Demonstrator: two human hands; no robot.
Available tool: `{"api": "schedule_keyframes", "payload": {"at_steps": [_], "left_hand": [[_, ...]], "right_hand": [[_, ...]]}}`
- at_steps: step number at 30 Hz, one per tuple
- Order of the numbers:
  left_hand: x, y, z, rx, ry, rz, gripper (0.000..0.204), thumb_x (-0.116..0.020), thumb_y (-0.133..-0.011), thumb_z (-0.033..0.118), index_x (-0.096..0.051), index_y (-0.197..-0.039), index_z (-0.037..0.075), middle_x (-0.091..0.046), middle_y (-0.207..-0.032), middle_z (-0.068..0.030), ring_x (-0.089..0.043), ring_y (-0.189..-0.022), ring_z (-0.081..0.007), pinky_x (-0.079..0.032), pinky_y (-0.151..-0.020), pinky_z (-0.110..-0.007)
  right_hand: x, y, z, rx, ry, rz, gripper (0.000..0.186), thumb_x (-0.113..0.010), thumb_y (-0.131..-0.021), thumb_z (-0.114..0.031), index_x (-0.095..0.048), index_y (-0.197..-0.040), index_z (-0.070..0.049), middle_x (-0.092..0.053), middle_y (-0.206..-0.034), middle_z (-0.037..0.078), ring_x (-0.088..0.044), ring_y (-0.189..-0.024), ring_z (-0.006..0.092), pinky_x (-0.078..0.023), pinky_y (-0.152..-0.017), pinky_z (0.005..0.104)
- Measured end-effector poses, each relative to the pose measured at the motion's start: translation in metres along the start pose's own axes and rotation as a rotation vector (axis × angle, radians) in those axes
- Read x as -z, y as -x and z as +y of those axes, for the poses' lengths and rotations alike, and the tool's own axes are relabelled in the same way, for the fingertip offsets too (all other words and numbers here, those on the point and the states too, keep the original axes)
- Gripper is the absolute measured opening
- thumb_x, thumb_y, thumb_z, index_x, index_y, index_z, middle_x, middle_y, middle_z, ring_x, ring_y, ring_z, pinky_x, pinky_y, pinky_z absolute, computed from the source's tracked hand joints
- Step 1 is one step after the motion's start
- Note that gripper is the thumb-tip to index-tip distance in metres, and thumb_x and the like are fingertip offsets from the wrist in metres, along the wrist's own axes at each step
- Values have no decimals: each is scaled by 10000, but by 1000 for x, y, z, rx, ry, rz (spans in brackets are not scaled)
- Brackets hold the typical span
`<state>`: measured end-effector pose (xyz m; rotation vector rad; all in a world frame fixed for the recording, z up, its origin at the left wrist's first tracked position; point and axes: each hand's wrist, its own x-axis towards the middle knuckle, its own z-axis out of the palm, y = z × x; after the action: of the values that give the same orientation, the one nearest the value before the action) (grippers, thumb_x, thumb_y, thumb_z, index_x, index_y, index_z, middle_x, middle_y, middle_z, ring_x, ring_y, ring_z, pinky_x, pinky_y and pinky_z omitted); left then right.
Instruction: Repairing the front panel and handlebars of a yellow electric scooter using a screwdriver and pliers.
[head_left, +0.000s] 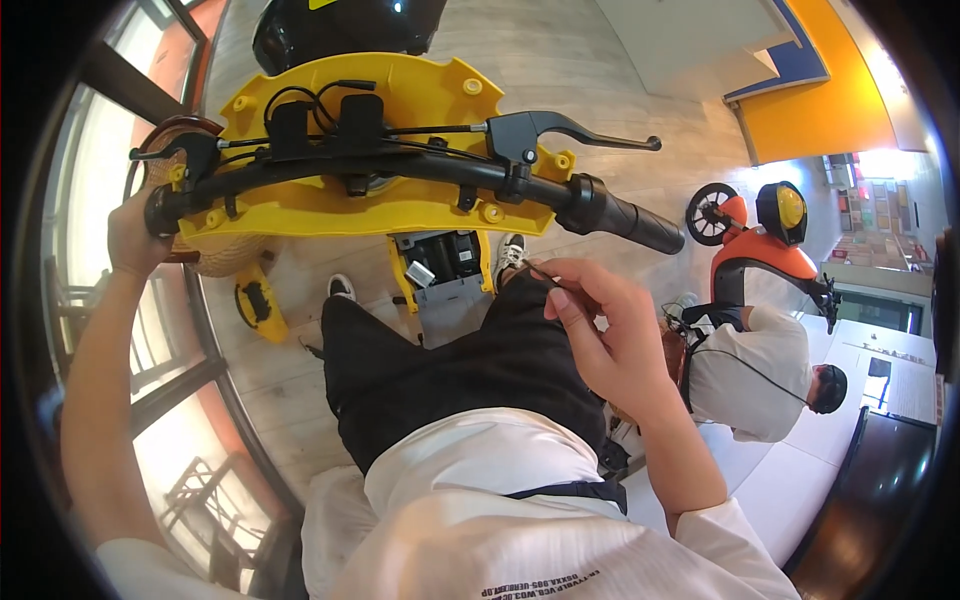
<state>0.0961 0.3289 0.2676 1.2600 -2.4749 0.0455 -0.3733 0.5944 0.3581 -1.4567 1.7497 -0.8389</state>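
Note:
My left hand (140,235) grips the left end of the black handlebar (330,170), where a brake lever and cables sit above a yellow plastic cowl (430,90). The right brake lever (585,135) and dark grip (645,228) stand out beyond the cowl. Below the bar, my right hand (610,330) pinches a thin dark item (540,272), too small to make out exactly, over my right leg. An open grey-and-yellow body section (445,285) with black components lies below the cowl, between my feet.
A co-worker (745,370) in a white top bends at my right beside white surfaces, near an orange scooter (750,265). A loose yellow part (265,310) lies on the wooden floor (275,400) at left, beside glazed doors. A yellow counter (820,110) stands at back right.

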Motion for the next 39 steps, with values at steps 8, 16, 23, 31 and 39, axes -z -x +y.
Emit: {"api": "schedule_keyframes", "payload": {"at_steps": [8, 16, 23, 31, 39], "left_hand": [[3, 0, 3, 15, -13, -14, 292, -741, -680, 67, -674, -964, 79, -689, -826, -159, -675, -764, -385, -546, -666, -430], [-1, 0, 8, 31, 5, -14, 306, -756, -640, 71, -670, -934, 82, -682, -822, -133, -676, -756, -366, -551, -670, -421], [3, 0, 10, -1, -96, -32, 356, -784, -590, 100, -669, -927, 84, -679, -785, -118, -675, -736, -336, -549, -669, -409], [8, -4, 17, 13, -102, -23, 431, -869, -539, 176, -664, -908, 88, -683, -788, -116, -681, -731, -329, -553, -673, -403], [8, -4, 15, 24, -103, -27, 374, -861, -572, 221, -676, -878, 113, -692, -787, -108, -688, -725, -328, -558, -663, -398]], "right_hand": [[16, -8, 1, 204, 267, 245, 163, -629, -916, 6, -684, -1068, -15, -672, -792, 97, -615, -648, 189, -484, -616, 287], [61, -71, 15, 336, 446, 496, 110, -665, -913, -14, -707, -1015, -7, -639, -747, 80, -546, -618, 159, -431, -588, 251], [40, -108, 38, 183, 454, 464, 151, -545, -999, -123, -647, -1037, -17, -607, -720, 134, -525, -591, 226, -422, -590, 336], [40, -107, 41, 195, 353, 492, 113, -621, -949, -74, -709, -994, -18, -508, -636, 44, -458, -565, 120, -368, -545, 280], [40, -106, 39, 129, 294, 566, 118, -622, -930, -57, -718, -977, -7, -569, -711, 64, -497, -601, 141, -395, -578, 278]]}}
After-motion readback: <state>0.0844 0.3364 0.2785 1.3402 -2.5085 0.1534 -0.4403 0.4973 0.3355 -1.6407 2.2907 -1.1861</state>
